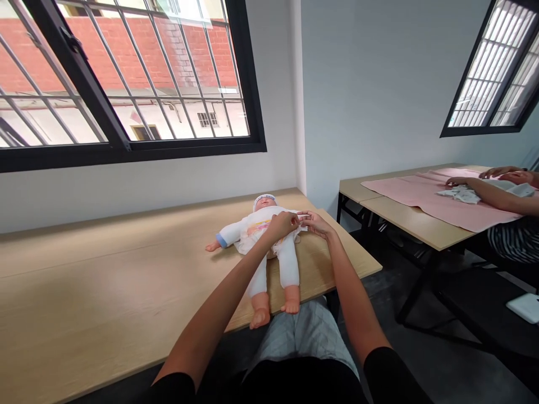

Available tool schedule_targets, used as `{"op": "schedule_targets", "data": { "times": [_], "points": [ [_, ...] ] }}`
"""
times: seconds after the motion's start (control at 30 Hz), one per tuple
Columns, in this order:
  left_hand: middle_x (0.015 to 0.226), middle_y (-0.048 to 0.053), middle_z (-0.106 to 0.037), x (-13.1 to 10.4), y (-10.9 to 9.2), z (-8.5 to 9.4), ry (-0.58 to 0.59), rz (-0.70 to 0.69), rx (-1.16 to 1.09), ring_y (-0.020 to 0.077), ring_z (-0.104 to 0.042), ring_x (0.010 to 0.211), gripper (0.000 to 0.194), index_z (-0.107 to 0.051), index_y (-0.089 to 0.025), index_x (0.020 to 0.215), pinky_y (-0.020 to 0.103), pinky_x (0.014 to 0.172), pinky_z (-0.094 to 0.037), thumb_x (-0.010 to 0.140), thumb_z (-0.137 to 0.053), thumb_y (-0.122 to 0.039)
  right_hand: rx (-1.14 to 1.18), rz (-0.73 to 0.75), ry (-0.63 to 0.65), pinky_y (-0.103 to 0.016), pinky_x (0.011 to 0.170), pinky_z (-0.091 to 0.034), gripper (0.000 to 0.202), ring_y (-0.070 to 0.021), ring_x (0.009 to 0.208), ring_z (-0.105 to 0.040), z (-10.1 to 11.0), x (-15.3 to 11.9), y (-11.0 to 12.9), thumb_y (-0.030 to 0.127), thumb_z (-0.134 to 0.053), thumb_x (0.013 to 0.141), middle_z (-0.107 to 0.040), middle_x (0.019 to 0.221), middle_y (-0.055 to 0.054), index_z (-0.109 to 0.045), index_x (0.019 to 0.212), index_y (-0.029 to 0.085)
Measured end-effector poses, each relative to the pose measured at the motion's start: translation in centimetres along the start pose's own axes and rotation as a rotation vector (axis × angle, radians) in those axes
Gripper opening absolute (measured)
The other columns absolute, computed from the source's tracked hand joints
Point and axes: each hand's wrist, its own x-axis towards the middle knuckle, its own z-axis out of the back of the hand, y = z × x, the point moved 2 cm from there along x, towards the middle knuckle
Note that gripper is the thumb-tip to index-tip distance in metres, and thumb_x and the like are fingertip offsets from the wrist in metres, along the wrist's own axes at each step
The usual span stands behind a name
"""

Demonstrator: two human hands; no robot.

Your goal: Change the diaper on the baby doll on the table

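A baby doll lies on its back, its head away from me and its bare feet toward the table's near edge. It wears a white outfit with a coloured print on the front and a headband. The arm on the left is stretched out and ends in a blue cuff. My left hand is over the right side of the doll's chest, fingers pinched together; what is in them is hidden. Beside it, my right hand has its fingers closed on the white clothing at the doll's right-hand side in view.
The doll lies near the right end of a long wooden table against a wall under a barred window. Across a gap, a second table bears a pink cloth, where another person's hands rest by another doll. A dark bench stands at right.
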Motion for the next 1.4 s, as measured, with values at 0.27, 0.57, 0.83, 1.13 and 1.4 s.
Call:
{"op": "schedule_targets", "data": {
  "times": [0.27, 0.57, 0.83, 1.13, 1.4],
  "points": [
    [0.093, 0.005, -0.075, 1.5, 1.2, -1.1, 0.131, 0.021, 0.040, 0.0227, -0.066, 0.090, 0.016, -0.072, -0.019, 0.086, 0.035, 0.086, -0.046, 0.090, -0.057, -0.024, -0.017, -0.004, 0.001, -0.021, 0.062, -0.044, 0.041, -0.0106, 0.069, -0.059, 0.0, 0.0, -0.1, 0.016, -0.080, 0.063, -0.066, 0.084, 0.000, -0.066, 0.101, 0.019],
    [0.104, 0.012, -0.072, 1.2, 1.5, -1.6, 0.050, 0.084, 0.140, 0.0270, -0.064, 0.103, 0.019, -0.070, -0.016, 0.093, 0.038, 0.093, -0.043, 0.089, -0.051, -0.013, -0.018, -0.012, -0.016, -0.019, 0.056, -0.042, 0.043, -0.0100, 0.066, -0.059, -0.3, 0.0, 0.0, 0.016, -0.079, 0.060, -0.065, 0.081, 0.001, -0.066, 0.101, 0.020],
    [0.108, 0.007, -0.067, 0.3, 0.9, -0.9, -0.199, 0.003, -0.003, 0.0222, -0.061, 0.101, 0.020, -0.058, -0.021, 0.102, 0.035, 0.087, -0.045, 0.089, -0.047, -0.009, 0.033, 0.006, -0.032, -0.020, 0.060, -0.047, 0.044, -0.0102, 0.068, -0.060, -0.4, -0.1, 0.0, 0.013, -0.080, 0.061, -0.065, 0.082, 0.001, -0.066, 0.102, 0.019],
    [0.099, 0.008, -0.071, -2.0, 3.0, 0.6, -0.160, -0.007, 0.064, 0.0262, -0.062, 0.102, 0.010, -0.065, -0.020, 0.085, 0.038, 0.092, -0.044, 0.089, -0.057, -0.018, 0.095, 0.060, -0.174, -0.021, 0.067, -0.050, 0.043, -0.0088, 0.067, -0.060, -1.6, 0.6, -0.4, 0.006, -0.072, 0.063, -0.060, 0.080, 0.004, -0.059, 0.101, 0.020],
    [0.096, 0.006, -0.071, -2.0, 3.5, -0.9, -0.116, -0.013, 0.048, 0.0257, -0.061, 0.101, 0.003, -0.064, -0.020, 0.086, 0.037, 0.090, -0.044, 0.087, -0.062, -0.022, -0.036, 0.200, -0.261, -0.022, 0.071, -0.048, 0.049, -0.0096, 0.073, -0.058, -3.7, 1.6, -1.4, 0.015, -0.069, 0.058, -0.058, 0.083, 0.006, -0.058, 0.105, 0.021]
  ]
}}
